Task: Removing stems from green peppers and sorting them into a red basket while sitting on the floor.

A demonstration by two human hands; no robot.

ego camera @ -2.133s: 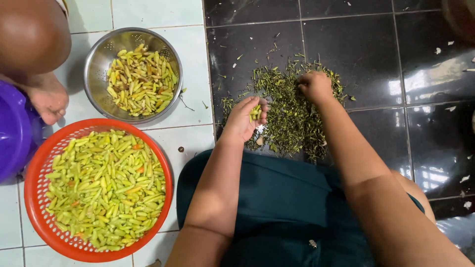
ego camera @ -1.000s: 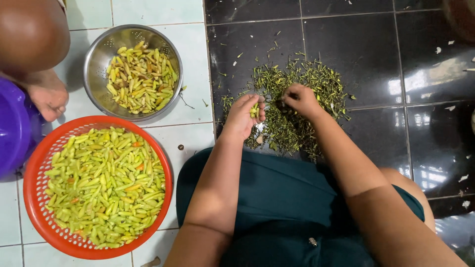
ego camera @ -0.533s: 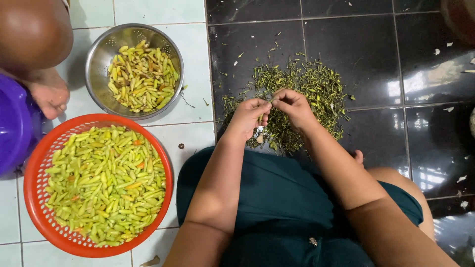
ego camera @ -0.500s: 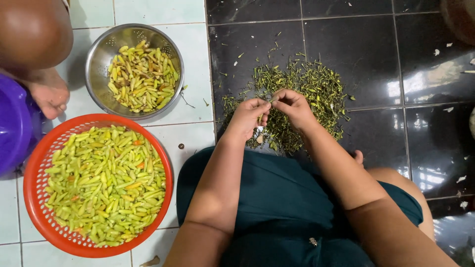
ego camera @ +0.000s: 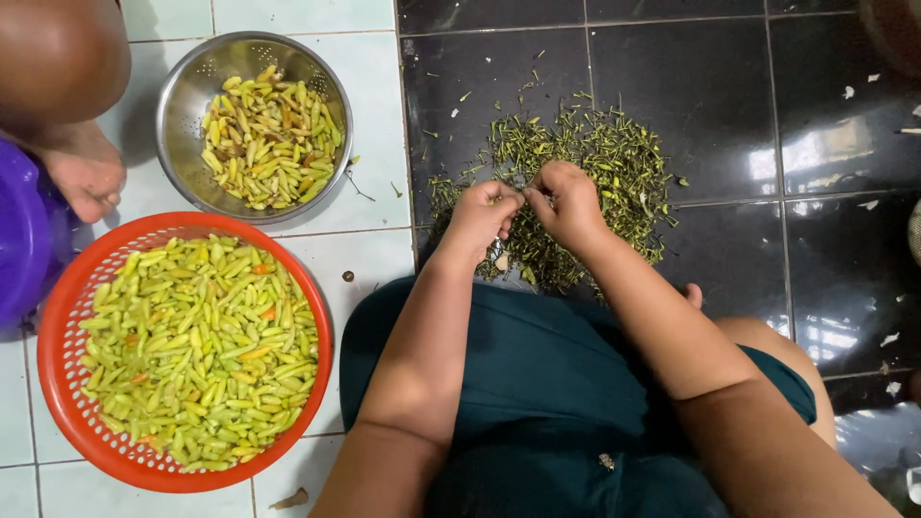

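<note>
Fingertips of left hand (ego camera: 483,213) and right hand (ego camera: 569,203) pinch together on something too small to tell, likely a chili, just above the stem pile (ego camera: 614,163). If the grip slips, it could drop among stems, well apart from basket (ego camera: 67,297) and bowl (ego camera: 182,86).

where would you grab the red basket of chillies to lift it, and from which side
Grip the red basket by its raised rim, probably with a hand at each of two opposite edges. It is wide, shallow and heaped with green chillies, so one hand would likely tip it. Come from the right and bottom edges: the steel bowl sits close above, the purple tub on its left.
</note>
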